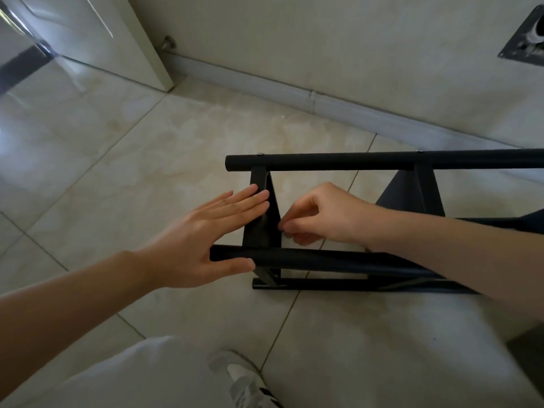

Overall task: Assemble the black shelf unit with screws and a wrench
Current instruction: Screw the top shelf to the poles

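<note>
The black shelf unit (338, 161) lies on its side on the tiled floor, with two round black tubes running left to right and flat black shelf panels between them. My left hand (206, 234) lies flat and open against the end panel (266, 228), its thumb under the near tube (309, 259). My right hand (326, 214) is curled between the tubes, fingertips pinched at that panel's right edge. Whether it holds a screw or a wrench is hidden by the fingers.
A white wall and baseboard (294, 92) run behind the unit. A white door (97, 33) stands at the upper left. A dark metal plate (527, 36) is on the wall at upper right. My white trouser leg and shoe (244, 378) are at the bottom.
</note>
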